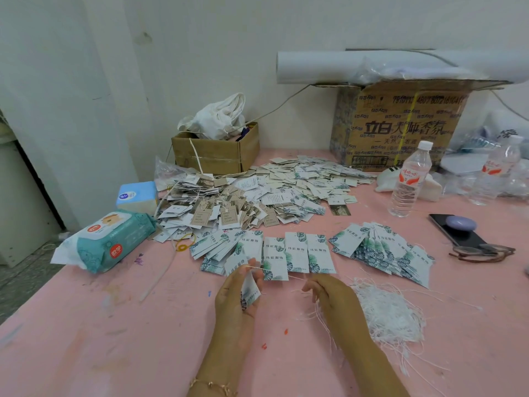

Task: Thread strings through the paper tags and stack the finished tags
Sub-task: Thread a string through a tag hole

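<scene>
Left hand grips small white leaf-printed paper tag above pink counter | right hand apparently pinches thin white string | tag judged light, bendable: hold by edges | string limp: pinch near tip

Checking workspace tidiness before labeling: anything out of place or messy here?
Nothing damaged. The string pile sprawls, with loose strands straying over the pink table beside the right hand. A yellow rubber band lies loose near the wipes pack.
</scene>
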Available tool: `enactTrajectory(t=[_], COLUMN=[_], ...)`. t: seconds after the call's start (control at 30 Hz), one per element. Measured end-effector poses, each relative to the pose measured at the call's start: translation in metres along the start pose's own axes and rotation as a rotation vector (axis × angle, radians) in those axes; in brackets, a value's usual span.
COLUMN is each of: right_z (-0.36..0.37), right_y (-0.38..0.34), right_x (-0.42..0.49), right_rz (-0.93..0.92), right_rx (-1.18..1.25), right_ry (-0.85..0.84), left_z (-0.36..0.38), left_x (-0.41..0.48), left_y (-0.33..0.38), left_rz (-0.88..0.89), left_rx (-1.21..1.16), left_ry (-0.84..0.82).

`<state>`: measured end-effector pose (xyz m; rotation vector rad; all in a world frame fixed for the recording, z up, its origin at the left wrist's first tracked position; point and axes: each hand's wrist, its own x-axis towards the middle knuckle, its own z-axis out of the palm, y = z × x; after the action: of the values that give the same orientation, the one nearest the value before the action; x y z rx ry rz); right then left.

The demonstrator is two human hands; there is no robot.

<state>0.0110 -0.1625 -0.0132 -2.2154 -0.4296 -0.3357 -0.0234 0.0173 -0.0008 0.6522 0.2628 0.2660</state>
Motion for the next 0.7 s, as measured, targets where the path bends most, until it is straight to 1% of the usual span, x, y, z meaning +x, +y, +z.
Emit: enactTrajectory(t=[0.07,0.17,0.27,0.5,0.6,0.7], right_z=[-0.0002,-0.0006,0.0005,0.0017,0.0022,0.0022], right_y=[0.0000,0.0004,0.0020,0.0031,0.0055,0.0060], right_x=[-0.0005,-0.0024,-0.0023,0.0013,0.0029,0.0028], right_rz=[0.029,0.067,0.070,0.180,0.245,0.255], right_rx=[-0.012,0.021,-0.058,0.057,0.056,0.024], right_ry=[0.006,0.098,0.137,0.285,0.339,0.352], left_z=[-0.0007,-0.0005,0.0002,0.0003,-0.0016,-0.0014], left_x=[0.0015,0.0023,0.0020,0.0035,0.0039,0.0037], left_y=[0.0002,0.0018,0.0020,-0.0011,-0.0016,0.0002], left_rz=[-0.008,-0.041,-0.061,-0.024,0.015,0.025], left_rx=[-0.069,-0.169,-0.221,-0.226,-0.166,-0.196], left_ry=[0.007,0.002,0.022,0.046,0.068,0.104])
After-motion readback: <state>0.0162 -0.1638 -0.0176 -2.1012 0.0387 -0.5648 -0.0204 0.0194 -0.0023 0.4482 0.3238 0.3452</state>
